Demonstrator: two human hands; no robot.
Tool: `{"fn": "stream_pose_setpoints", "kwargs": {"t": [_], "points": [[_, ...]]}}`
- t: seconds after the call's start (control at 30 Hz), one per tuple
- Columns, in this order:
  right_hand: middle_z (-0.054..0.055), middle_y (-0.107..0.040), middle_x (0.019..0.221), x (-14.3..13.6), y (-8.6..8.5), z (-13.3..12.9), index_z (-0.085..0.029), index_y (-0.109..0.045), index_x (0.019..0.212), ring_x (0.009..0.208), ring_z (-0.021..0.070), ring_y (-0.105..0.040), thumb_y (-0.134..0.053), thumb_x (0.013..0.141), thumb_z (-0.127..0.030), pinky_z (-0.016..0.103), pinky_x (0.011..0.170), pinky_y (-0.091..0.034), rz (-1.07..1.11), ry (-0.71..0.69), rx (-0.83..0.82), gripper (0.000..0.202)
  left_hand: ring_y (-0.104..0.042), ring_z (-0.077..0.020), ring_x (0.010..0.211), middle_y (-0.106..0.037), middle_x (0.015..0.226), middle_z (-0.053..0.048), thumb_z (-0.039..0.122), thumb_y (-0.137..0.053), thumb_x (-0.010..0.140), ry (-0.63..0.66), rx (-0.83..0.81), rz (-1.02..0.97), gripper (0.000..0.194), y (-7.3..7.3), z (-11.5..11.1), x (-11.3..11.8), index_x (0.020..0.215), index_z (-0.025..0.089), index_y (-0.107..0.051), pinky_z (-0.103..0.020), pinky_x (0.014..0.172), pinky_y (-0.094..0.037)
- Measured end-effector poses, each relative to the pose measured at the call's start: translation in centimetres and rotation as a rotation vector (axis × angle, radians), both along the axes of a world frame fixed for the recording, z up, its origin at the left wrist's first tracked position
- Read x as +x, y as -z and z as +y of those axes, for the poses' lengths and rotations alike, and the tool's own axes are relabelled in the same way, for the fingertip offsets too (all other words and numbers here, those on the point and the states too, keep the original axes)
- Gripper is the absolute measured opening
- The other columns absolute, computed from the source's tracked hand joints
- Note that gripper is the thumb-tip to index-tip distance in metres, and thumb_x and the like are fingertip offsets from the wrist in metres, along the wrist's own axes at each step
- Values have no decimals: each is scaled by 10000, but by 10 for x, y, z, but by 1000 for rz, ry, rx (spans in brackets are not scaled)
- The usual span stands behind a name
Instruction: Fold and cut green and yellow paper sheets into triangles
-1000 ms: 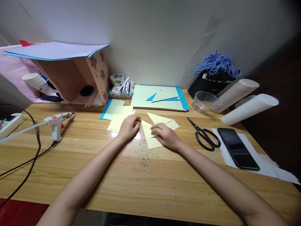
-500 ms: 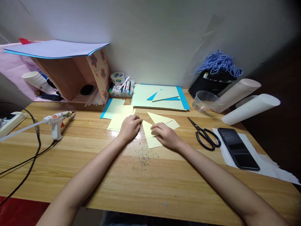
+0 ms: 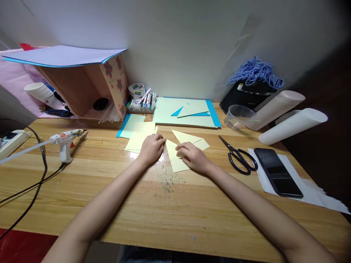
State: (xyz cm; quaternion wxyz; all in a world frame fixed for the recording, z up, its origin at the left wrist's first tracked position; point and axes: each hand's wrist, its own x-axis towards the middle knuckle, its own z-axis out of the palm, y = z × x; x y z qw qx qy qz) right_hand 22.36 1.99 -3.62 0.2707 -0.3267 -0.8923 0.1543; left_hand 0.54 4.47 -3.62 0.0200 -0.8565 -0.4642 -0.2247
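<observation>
Several cut pieces of pale yellow paper (image 3: 178,166) lie on the wooden table. My right hand (image 3: 192,156) rests on them with fingers curled together, pressing on a piece. At the top left corner of that paper, the closed fingertips of my left hand (image 3: 152,148) touch or pinch its tip; exactly what they hold is too small to tell. Left of it lie pale yellow sheets (image 3: 139,136) and a blue-edged sheet (image 3: 131,126). Behind both hands is a stack of pale green and blue sheets (image 3: 167,111) with cut triangles on top.
A glue gun (image 3: 65,144) with a cable stands at left, near a power strip (image 3: 15,140) and a decorated box (image 3: 115,86). Markers (image 3: 142,104) are behind. Scissors (image 3: 238,157), a phone (image 3: 276,171), a clear cup (image 3: 238,117) and white rolls (image 3: 293,126) are at right.
</observation>
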Motion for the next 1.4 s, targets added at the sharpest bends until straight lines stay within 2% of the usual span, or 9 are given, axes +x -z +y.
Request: {"fn": "stream_pose_setpoints", "kwargs": {"t": [0.3,0.53,0.77,1.13,1.4], "points": [[68,-586,992,1,1,1,-205,-539,851,962,211,-499,-438,716,4,370,782,-454,17,-13,4,268,-532,-218,942,-625,1007,-80,81,-408,811,67,23,92,270,-3,-2,3,960,155,-620,-369,809,-413],[70,-581,988,0,1,1,-204,-535,845,968,218,-494,-429,713,12,373,796,-447,15,-19,3,274,-558,-214,918,-640,1054,-64,79,-418,799,77,35,48,289,4,-2,2,993,158,-617,-369,800,-428],[69,-583,991,1,2,2,-204,-532,847,969,217,-494,-436,718,8,379,801,-449,15,-21,4,266,-562,-210,982,-623,1107,-58,84,-428,794,88,5,23,330,3,-3,3,1062,187,-592,-375,816,-449],[68,-590,979,0,-1,1,-206,-542,843,960,217,-504,-435,708,5,385,790,-452,15,-23,11,272,-573,-217,965,-630,1077,-73,112,-418,795,79,-23,30,314,1,-5,5,1036,198,-600,-389,817,-471],[69,-591,981,0,0,1,-199,-540,848,937,209,-511,-441,707,3,373,794,-446,0,-22,2,265,-556,-242,974,-616,1051,-115,131,-418,816,79,-24,94,286,0,-9,11,1056,157,-572,-390,798,-472]]}}
